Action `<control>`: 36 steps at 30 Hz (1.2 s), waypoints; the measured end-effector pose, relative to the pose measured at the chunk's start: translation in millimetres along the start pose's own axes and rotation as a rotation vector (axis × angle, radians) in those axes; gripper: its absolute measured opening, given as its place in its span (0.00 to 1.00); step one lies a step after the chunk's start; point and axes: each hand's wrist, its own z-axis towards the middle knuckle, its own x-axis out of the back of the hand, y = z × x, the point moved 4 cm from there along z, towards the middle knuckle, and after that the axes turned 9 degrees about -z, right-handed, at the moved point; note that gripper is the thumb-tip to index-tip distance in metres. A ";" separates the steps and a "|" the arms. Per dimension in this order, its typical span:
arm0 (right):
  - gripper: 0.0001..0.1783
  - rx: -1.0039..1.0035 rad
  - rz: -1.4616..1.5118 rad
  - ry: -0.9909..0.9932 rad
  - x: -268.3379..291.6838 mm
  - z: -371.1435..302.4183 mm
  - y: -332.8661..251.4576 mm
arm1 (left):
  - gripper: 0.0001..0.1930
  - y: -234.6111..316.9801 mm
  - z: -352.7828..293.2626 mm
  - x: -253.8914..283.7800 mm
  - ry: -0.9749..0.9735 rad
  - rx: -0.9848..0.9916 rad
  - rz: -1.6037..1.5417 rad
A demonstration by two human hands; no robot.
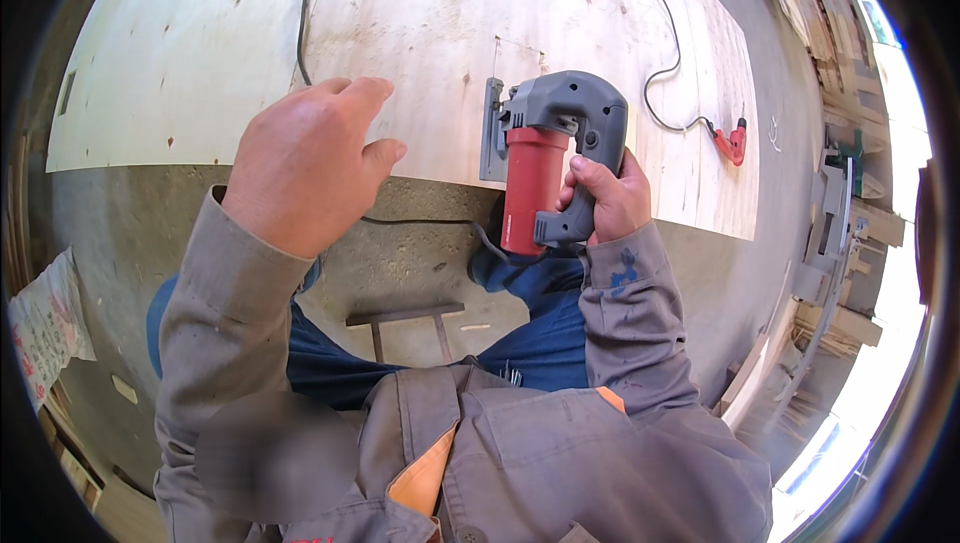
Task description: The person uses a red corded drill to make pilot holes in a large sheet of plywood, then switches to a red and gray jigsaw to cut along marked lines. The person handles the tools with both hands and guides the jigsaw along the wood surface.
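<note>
My right hand (pixel 612 198) is wrapped round the handle of a red and grey jigsaw (pixel 536 178). The saw is tipped on its side, its metal base plate (pixel 491 128) facing left near the edge of a pale plywood sheet (pixel 400 33). Whether the blade touches the wood, I cannot tell. A short pencil-like line and a small notch mark the sheet just beyond the saw. My left hand (pixel 310 158) hovers over the sheet's near edge with nothing in it, fingers loosely extended and thumb apart.
A black cord (pixel 303 13) runs over the sheet and another stretch passes below its near edge. To the right, a red-handled tool (pixel 733 143) with a thin cord lies on the plywood. Timber pieces (pixel 850 323) stack along the right. A white sack (pixel 50 328) sits at left.
</note>
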 end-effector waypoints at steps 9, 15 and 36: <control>0.13 -0.042 0.089 0.034 14.0 8.6 6.2 | 0.23 -10.3 -6.8 6.3 0.005 -0.008 0.008; 0.12 -0.041 0.026 0.043 6.2 6.2 3.1 | 0.22 -11.7 -7.9 7.3 -0.001 0.013 0.009; 0.17 -0.139 -0.207 -0.002 -55.4 13.8 12.0 | 0.44 -88.9 27.9 -182.5 -0.097 -0.141 -0.120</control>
